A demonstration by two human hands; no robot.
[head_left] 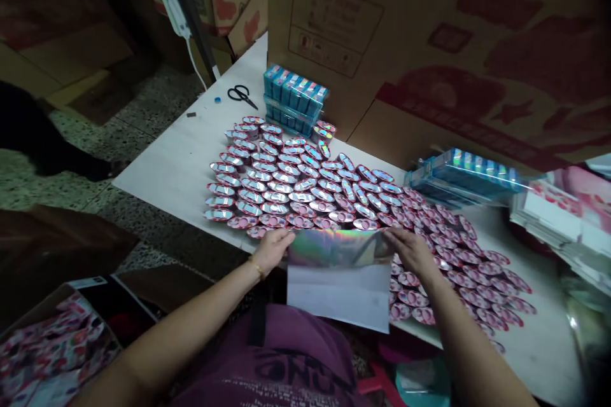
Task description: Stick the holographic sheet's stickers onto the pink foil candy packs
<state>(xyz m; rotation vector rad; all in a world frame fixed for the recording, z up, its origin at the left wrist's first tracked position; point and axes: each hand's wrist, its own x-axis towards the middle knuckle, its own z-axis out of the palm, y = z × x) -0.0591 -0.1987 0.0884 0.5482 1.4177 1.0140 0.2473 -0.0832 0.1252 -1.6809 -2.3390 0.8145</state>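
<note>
Between my two hands is a shiny sheet [338, 292], its upper band holographic and its lower part plain whitish. My left hand [273, 249] pinches its upper left corner, and my right hand [411, 252] grips the upper right corner. The sheet hangs at the table's near edge, hiding part of what lies behind it. Just beyond stand many small packs with oval, shiny, red-rimmed tops [286, 178], packed close together. More of these oval packs [458, 261], pinker on top, spread around and beyond my right forearm.
Black-handled scissors [242, 96] lie on the white table [167, 146]. Blue wrapped box stacks [293, 102] stand against a large carton [334, 25]. Printed cards [563, 210] are piled at right. An open box of packets [57, 356] sits lower left; a person's leg [42, 133] shows at left.
</note>
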